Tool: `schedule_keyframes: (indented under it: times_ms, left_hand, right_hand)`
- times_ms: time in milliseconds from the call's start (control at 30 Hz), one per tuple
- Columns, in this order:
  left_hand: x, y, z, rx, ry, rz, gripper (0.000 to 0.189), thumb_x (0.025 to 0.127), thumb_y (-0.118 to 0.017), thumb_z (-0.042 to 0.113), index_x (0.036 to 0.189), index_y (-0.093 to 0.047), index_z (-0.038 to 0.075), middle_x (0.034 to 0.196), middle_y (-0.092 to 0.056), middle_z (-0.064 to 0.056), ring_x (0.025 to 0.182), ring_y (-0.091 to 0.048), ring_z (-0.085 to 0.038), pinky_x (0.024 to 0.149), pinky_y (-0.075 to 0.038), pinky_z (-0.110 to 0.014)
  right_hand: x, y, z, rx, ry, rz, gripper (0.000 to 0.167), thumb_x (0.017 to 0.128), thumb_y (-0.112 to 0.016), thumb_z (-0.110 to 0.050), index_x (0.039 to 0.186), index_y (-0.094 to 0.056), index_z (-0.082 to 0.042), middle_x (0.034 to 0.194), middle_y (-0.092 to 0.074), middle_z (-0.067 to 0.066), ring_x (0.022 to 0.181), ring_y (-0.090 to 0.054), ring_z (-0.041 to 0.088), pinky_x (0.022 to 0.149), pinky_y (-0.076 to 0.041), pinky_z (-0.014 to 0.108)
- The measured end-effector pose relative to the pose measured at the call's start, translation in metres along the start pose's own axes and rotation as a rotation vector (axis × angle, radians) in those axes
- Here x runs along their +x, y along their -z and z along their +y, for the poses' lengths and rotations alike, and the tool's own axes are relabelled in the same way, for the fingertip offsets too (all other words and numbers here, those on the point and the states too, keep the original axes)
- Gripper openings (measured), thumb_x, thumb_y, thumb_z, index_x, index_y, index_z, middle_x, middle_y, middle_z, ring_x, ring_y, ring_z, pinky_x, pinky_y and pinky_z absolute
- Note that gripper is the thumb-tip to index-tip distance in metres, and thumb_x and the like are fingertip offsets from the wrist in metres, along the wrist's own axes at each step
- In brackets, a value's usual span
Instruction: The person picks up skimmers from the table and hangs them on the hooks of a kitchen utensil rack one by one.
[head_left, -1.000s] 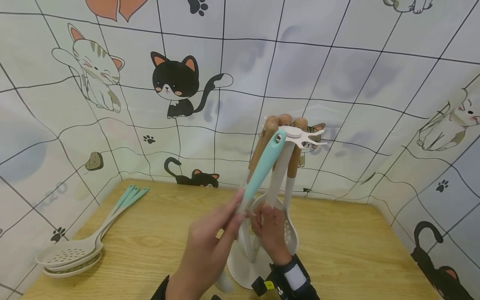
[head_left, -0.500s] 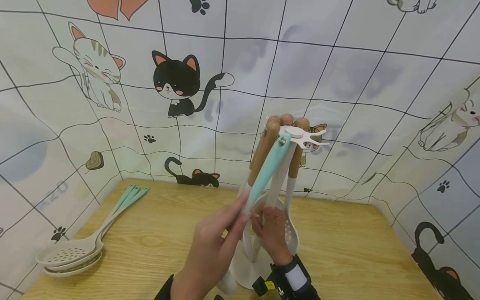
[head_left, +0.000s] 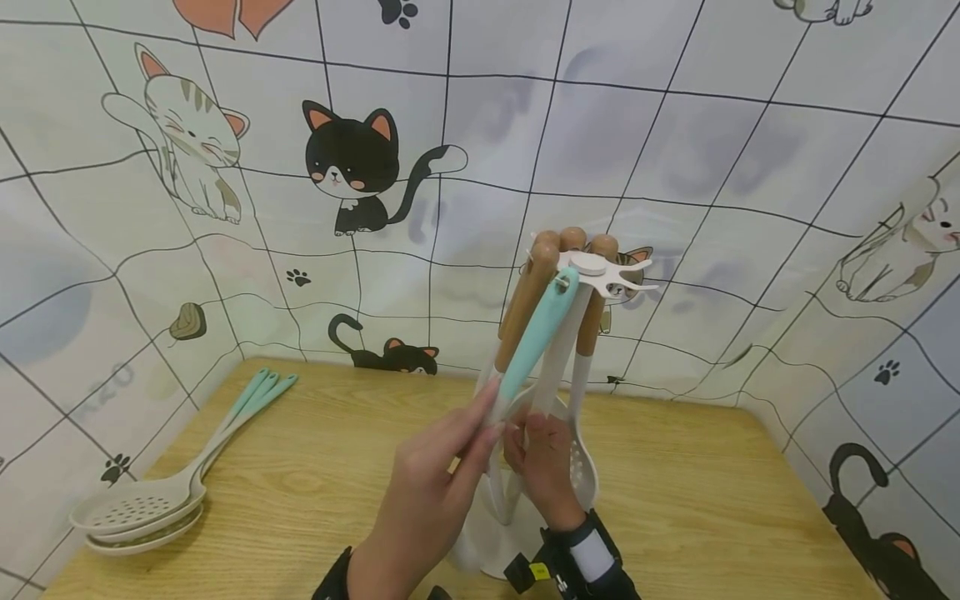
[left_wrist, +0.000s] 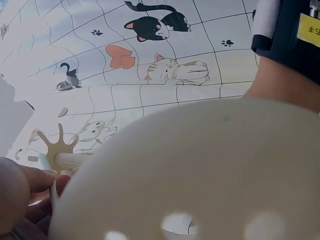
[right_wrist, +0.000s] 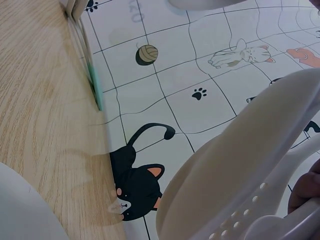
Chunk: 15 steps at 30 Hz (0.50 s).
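Three mint-handled spoons (head_left: 142, 508) lay stacked at the left of the wooden table (head_left: 322, 442), well apart from the hands. The left hand (head_left: 431, 479) pinched another spoon (head_left: 542, 337) just below its mint grip; this spoon leaned, its holed end at the hooked top of a white stand (head_left: 557, 362). The right hand (head_left: 549, 467) held the stand's post, fingers curled round it. Wooden-handled utensils (head_left: 521, 325) clustered beside the post.

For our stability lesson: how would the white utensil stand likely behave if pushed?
The stand would probably tip if pushed high: brown handles crowd its top. Pushed low, it may slide: its round base sits on smooth-looking wood.
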<state>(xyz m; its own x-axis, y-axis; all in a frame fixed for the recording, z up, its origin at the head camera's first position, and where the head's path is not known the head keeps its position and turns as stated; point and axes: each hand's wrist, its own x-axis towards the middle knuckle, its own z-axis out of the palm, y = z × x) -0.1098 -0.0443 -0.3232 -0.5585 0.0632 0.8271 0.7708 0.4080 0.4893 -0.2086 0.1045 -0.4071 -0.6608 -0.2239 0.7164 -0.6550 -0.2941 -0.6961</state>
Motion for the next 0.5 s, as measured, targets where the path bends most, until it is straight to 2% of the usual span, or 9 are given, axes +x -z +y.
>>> schedule_keyframes:
  times_ms: [133,200,300,367,433,500]
  left_hand:
    - [-0.001,-0.004,-0.004,0.034,-0.053,0.012,0.041,0.099,-0.063,0.006,0.14,-0.058,0.001,0.082,-0.066,-0.002,0.067,-0.056,-0.004,0.063,-0.049,-0.009]
    - [-0.001,-0.006,-0.006,0.064,-0.08,0.013,0.04,0.1,-0.062,0.009,0.139,-0.058,0.0,0.082,-0.067,-0.001,0.068,-0.056,-0.005,0.064,-0.049,-0.009]
    - [-0.002,-0.008,-0.006,0.108,-0.098,0.0,0.042,0.099,-0.063,0.008,0.139,-0.058,-0.001,0.089,-0.072,-0.004,0.072,-0.06,-0.008,0.067,-0.051,-0.011]
    - [-0.003,-0.01,-0.007,0.129,-0.098,-0.01,0.044,0.097,-0.066,0.006,0.139,-0.058,-0.002,0.096,-0.075,-0.006,0.076,-0.064,-0.009,0.07,-0.054,-0.013]
    - [-0.003,-0.011,-0.007,0.144,-0.093,-0.016,0.046,0.095,-0.067,0.005,0.139,-0.057,-0.002,0.101,-0.076,-0.008,0.081,-0.068,-0.011,0.073,-0.057,-0.015]
    - [-0.003,-0.012,-0.008,0.16,-0.084,-0.021,0.046,0.095,-0.068,0.005,0.14,-0.057,-0.001,0.102,-0.076,-0.008,0.084,-0.071,-0.013,0.075,-0.058,-0.018]
  right_hand:
    - [-0.001,0.0,0.0,-0.022,-0.018,0.011,0.057,0.107,-0.036,-0.048,0.075,-0.049,-0.003,0.053,-0.032,0.006,0.042,-0.029,0.019,0.035,-0.025,0.028]
    - [-0.002,0.001,0.0,-0.032,-0.03,0.026,0.054,0.106,-0.037,-0.052,0.078,-0.057,-0.009,0.052,-0.032,0.006,0.041,-0.028,0.019,0.035,-0.024,0.028]
    - [-0.003,0.001,0.0,-0.063,-0.049,0.055,0.047,0.103,-0.039,-0.057,0.089,-0.068,-0.023,0.05,-0.032,0.006,0.04,-0.028,0.016,0.035,-0.024,0.027]
    - [-0.004,0.001,0.0,-0.088,-0.059,0.079,0.045,0.102,-0.04,-0.059,0.095,-0.072,-0.027,0.05,-0.033,0.007,0.04,-0.03,0.015,0.035,-0.025,0.027]
    - [-0.004,0.0,-0.001,-0.124,-0.072,0.098,0.047,0.102,-0.04,-0.06,0.094,-0.072,-0.026,0.052,-0.036,0.007,0.042,-0.033,0.012,0.036,-0.027,0.027]
    - [-0.004,0.0,-0.002,-0.169,-0.083,0.116,0.053,0.102,-0.039,-0.061,0.09,-0.071,-0.019,0.054,-0.04,0.007,0.045,-0.037,0.011,0.038,-0.03,0.026]
